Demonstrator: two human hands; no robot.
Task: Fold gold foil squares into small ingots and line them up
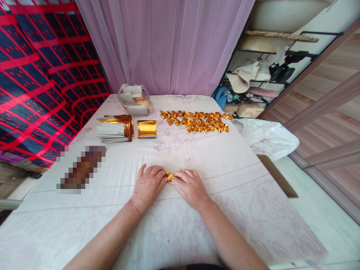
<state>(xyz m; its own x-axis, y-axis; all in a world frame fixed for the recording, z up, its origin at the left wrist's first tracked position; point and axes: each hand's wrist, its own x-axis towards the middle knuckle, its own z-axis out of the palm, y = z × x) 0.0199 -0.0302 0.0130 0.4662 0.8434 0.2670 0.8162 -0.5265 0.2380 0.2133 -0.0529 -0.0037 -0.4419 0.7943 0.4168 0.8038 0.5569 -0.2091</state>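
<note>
My left hand (148, 184) and my right hand (190, 186) rest side by side on the white cloth-covered table (225, 165), fingertips meeting over a small piece of gold foil paper (170, 176). Both hands pinch or press it; most of it is hidden under the fingers. Farther back lies a spread of several folded gold foil pieces (197, 121). To the left of them sits a curled gold foil sheet (146, 128) and a stack of gold and white paper sheets (115, 129).
A clear plastic bag of paper (135, 99) stands at the table's back. A blurred-out object (81, 168) lies at the left. A white plastic bag (267, 137) hangs off the right edge. Pink curtain behind, red-blue blanket left, cluttered shelves right.
</note>
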